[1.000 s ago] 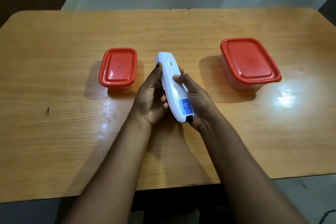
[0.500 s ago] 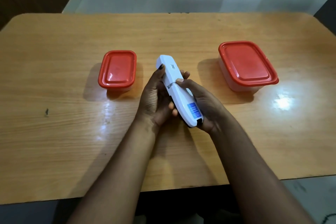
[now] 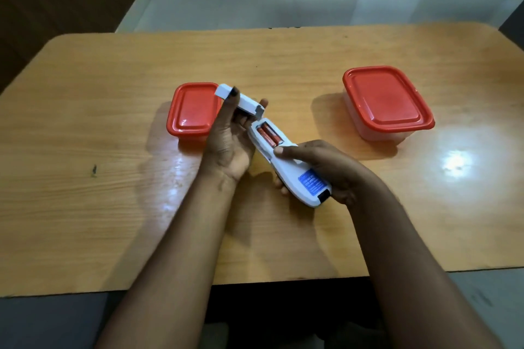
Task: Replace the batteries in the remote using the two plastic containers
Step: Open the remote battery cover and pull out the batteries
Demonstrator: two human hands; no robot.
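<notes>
The left hand (image 3: 229,139) pinches the white battery cover (image 3: 239,100), lifted clear of the remote (image 3: 295,173), which the right hand (image 3: 334,173) grips above the counter (image 3: 113,178). Two red batteries (image 3: 269,136) lie exposed in its open compartment. A small red-lidded container (image 3: 192,110) sits left, a larger container (image 3: 385,99) far right, both closed.

The print on the blue label (image 3: 311,184) under the right grip cannot be read, and the smaller container (image 3: 192,113) is partly hidden behind the left grip.
</notes>
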